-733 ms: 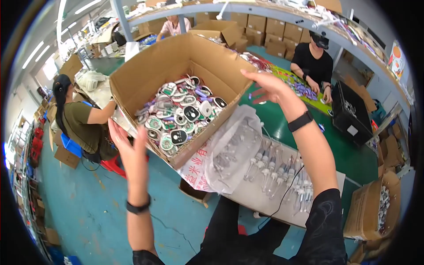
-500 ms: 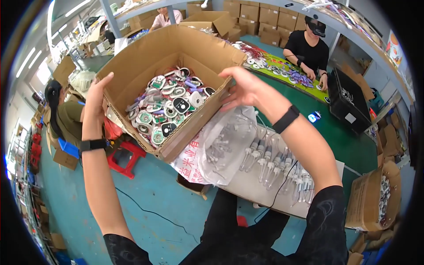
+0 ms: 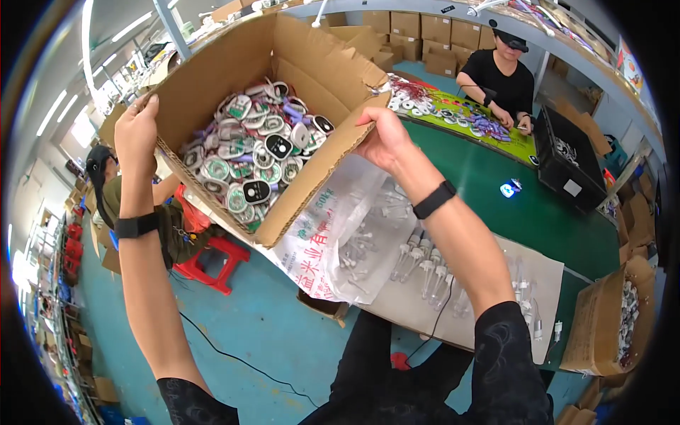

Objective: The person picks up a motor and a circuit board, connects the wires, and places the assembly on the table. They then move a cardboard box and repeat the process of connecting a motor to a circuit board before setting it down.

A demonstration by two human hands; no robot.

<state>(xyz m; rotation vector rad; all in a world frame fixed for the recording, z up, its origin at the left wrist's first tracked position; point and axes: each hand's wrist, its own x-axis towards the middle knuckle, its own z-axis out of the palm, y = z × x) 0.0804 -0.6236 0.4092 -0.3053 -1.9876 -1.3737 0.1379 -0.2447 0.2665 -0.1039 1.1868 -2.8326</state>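
Both my hands grip an open cardboard box (image 3: 312, 202), raised and tilted so its inside faces me. My left hand (image 3: 137, 134) is closed on its left edge, thumb over the rim. On the right edge my right hand (image 3: 382, 139) is closed too, thumb on top. Piled inside are many small round electronic parts (image 3: 265, 152), white with green circuit boards, a few with black faces and some purple cylinders among them. Below the box a clear plastic bag (image 3: 365, 258) and a printed white sack (image 3: 312, 248) lie on the table edge.
Clear tube-shaped parts (image 3: 432, 265) stand on a pale board (image 3: 489, 333). A green table (image 3: 460, 177) holds a lit blue device (image 3: 508, 188) and a black crate (image 3: 567, 166). A co-worker (image 3: 499, 81) handles parts across it. A red stool (image 3: 219, 262) and another person (image 3: 106, 184) are at left.
The box has moved up and left in my hands and tipped more toward me. Both hands have kept hold of its edges. More of the sack and bag shows beneath it.
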